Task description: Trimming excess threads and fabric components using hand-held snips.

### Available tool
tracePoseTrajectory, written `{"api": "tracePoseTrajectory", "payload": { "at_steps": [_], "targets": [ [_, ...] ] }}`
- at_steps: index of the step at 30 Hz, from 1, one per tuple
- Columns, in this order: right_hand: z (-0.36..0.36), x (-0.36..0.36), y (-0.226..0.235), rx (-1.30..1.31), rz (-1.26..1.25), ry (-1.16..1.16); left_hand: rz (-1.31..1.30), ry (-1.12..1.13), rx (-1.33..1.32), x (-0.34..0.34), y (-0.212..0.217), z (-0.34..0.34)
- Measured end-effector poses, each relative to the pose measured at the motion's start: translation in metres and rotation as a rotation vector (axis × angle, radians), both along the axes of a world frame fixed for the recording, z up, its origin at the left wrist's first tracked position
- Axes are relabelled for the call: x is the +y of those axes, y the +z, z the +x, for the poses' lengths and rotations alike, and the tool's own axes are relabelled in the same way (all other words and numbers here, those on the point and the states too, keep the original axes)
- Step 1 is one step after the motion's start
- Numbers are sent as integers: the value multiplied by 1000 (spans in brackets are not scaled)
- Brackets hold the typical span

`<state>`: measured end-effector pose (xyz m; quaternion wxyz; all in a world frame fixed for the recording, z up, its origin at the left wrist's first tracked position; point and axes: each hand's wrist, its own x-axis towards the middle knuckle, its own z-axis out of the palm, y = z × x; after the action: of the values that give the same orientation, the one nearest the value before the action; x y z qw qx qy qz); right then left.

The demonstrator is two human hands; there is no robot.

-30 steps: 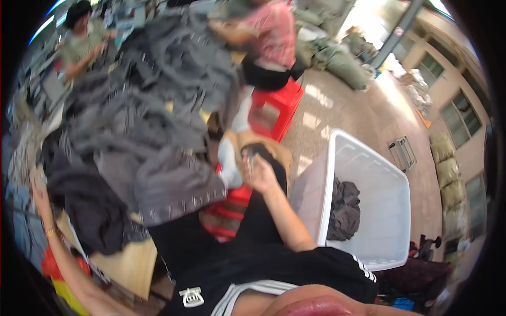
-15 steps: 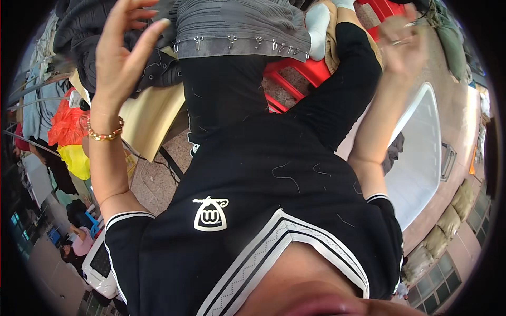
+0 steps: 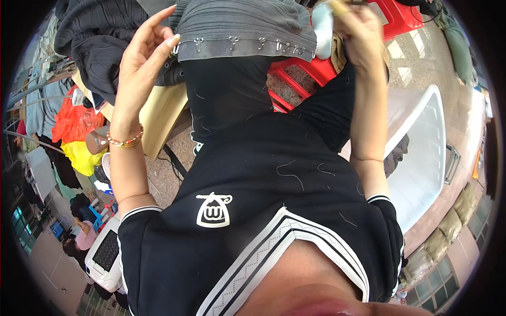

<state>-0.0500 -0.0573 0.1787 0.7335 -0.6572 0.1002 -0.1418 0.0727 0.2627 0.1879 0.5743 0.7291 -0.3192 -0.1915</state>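
A dark grey pleated garment [image 3: 237, 23] lies across my lap, its flat hem toward me. Along that hem runs a row of small metal pins or hooks [image 3: 232, 44], bunched closer together at the right. My left hand [image 3: 142, 63] is at the garment's left edge, thumb and forefinger apart; the thumb tip is by the leftmost metal piece, and whether it touches cannot be made out. My right hand [image 3: 363, 39] is raised beyond the garment's right end, blurred, with fingers curled together. Anything between those fingertips is too smeared to name.
Dark grey garments [image 3: 95, 47] are heaped at the left over a wooden board [image 3: 163, 116]. Red plastic stools [image 3: 392, 18] stand ahead and beneath my leg. A white plastic tub [image 3: 419, 163] stands at my right. Red [image 3: 74, 118] and yellow [image 3: 79, 158] bags lie left.
My left hand has come down and right, to the garment's left edge. My right hand has swung left and farther from me, toward the garment's right end. The garment has barely shifted.
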Motion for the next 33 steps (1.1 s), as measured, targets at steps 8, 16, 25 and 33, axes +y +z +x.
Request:
{"api": "tracePoseTrajectory", "payload": {
  "at_steps": [8,16,25,33],
  "targets": [
    [33,17,-49,203,10,110,29,223,-240,13,-13,-14],
    [78,42,-5,-79,-26,132,186,428,-429,35,-47,-3],
    [68,48,-12,24,-203,89,197,510,-964,-5,5,-43],
    [17,59,-2,-150,-346,10,15,370,-924,-41,-4,-58]
  ]
}}
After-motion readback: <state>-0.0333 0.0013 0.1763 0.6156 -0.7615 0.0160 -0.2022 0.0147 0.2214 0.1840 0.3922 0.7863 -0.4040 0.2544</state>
